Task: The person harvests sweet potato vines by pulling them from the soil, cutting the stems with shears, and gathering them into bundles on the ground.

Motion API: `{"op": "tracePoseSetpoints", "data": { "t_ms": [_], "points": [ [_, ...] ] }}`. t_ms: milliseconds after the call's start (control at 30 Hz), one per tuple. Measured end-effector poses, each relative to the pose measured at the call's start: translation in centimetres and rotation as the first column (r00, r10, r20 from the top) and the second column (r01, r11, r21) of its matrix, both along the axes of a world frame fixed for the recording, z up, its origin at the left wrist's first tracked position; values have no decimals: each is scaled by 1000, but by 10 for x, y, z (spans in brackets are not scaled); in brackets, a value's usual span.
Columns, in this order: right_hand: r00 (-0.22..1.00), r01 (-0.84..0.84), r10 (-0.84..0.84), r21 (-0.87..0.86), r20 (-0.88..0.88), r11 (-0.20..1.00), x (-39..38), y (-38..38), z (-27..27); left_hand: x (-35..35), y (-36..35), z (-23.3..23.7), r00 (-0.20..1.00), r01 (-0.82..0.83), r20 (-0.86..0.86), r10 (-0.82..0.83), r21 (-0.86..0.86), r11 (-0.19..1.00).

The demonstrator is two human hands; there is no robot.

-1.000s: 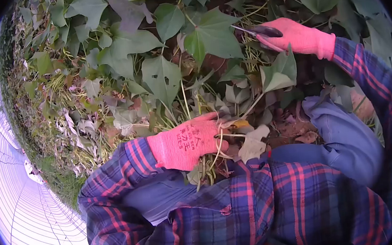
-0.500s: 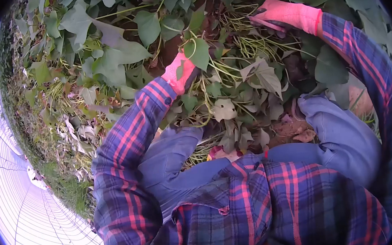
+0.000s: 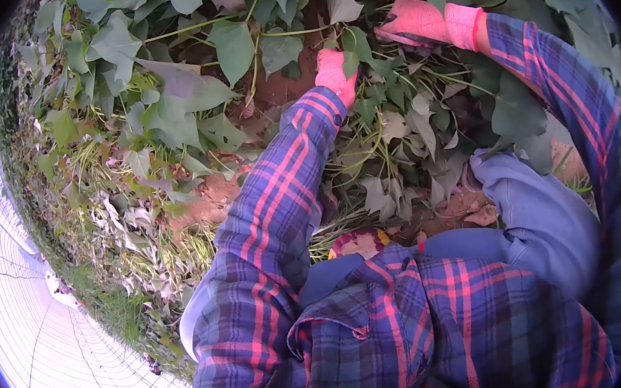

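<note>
No readable text, label, brand, number or sign in view

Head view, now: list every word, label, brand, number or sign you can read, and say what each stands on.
No text can be read.
Gloved left hand: no readable print on the part that shows.
Gloved right hand: no lettering can be made out.
Plaid shirt: stripes only, no readable label.
Red-and-yellow patch: too small to tell whether it bears any print.
</note>
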State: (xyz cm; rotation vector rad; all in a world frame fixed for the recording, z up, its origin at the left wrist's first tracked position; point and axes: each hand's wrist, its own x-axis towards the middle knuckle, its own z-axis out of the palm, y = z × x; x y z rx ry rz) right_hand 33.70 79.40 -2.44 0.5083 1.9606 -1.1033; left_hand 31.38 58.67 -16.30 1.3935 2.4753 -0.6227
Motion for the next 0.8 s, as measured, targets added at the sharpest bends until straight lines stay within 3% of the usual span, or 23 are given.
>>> {"op": "tracePoseSetpoints", "data": {
  "t_ms": [33, 67, 100, 167, 200, 233, 300, 433, 500, 533, 567, 633, 700, 767, 800],
  "points": [
    [1000, 3, -3, 0, 3, 1000, 1, 3, -5, 0, 8, -5, 755, -569, 542, 370, 261, 780],
    [910, -310, 321, 83, -264, 947, 2, 7, -10, 1, 12, -10, 181, -959, 938, 295, 102, 263],
    [649, -557, 598, 242, -470, 794, 1, 9, -7, 5, 7, 0, 179, -960, 939, 294, 102, 261],
    [585, -607, 639, 253, -500, 753, 2, 15, -16, 21, -13, 39, 720, -663, 603, 344, 449, 599],
    [516, -651, 672, 267, -531, 711, 3, 17, -22, 18, -14, 44, 761, -618, 559, 329, 470, 630],
    [514, -651, 672, 268, -533, 710, 3, 19, -26, 14, -14, 49, 728, -645, 610, 313, 453, 615],
    [52, -572, 755, 600, -653, 559, 5, 22, -30, 3, -11, 54, 617, -721, 739, 270, 395, 569],
    [175, -565, 612, 431, -771, 704, 16, 21, -21, -9, -39, 76, 211, -859, 973, 96, 137, 492],
    [307, -578, 577, 333, -757, 745, 21, 28, -3, 1, -66, 108, -31, -872, 998, 54, -54, 486],
    [427, -573, 537, 242, -728, 783, 25, 29, 7, 10, -77, 130, -108, -851, 988, 115, -151, 504],
    [557, -547, 483, 140, -676, 826, 29, 29, 19, 14, -95, 85, -226, -868, 740, -634, 143, 476],
    [767, -440, 363, -21, -529, 898, 33, 29, 32, 23, -110, 168, 95, -712, 971, -219, 220, 667],
    [900, -297, 228, -140, -371, 945, 41, 20, 52, 27, -145, 155, -417, -713, 844, -338, -72, 698],
    [942, -225, 168, -177, -292, 958, 42, 18, 57, 47, -154, 176, -518, -481, 849, -109, -183, 858],
    [954, -202, 150, -189, -260, 961, 43, 15, 59, 48, -155, 193, -512, -411, 858, -43, -201, 889]
  ]
}}
